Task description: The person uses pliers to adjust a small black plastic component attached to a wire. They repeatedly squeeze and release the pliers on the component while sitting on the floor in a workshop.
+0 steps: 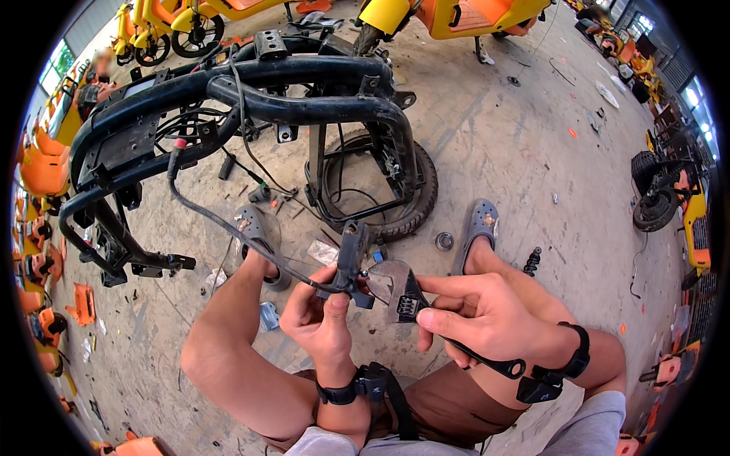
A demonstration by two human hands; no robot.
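My left hand is closed on a dark bracket-like part with a thick black cable running out of it, held upright in front of me. The cable curves away to the left and ends in a red-tipped connector by the frame. In my right hand is a black-handled adjustable wrench, fingers around its head and upper handle. Its pale jaws point left at the side of the part; whether they grip a nut there I cannot tell.
A bare black scooter frame stands ahead, with a tyre lying by it. A metal ring, a black spring and an orange panel lie on the concrete floor. Yellow scooters stand behind.
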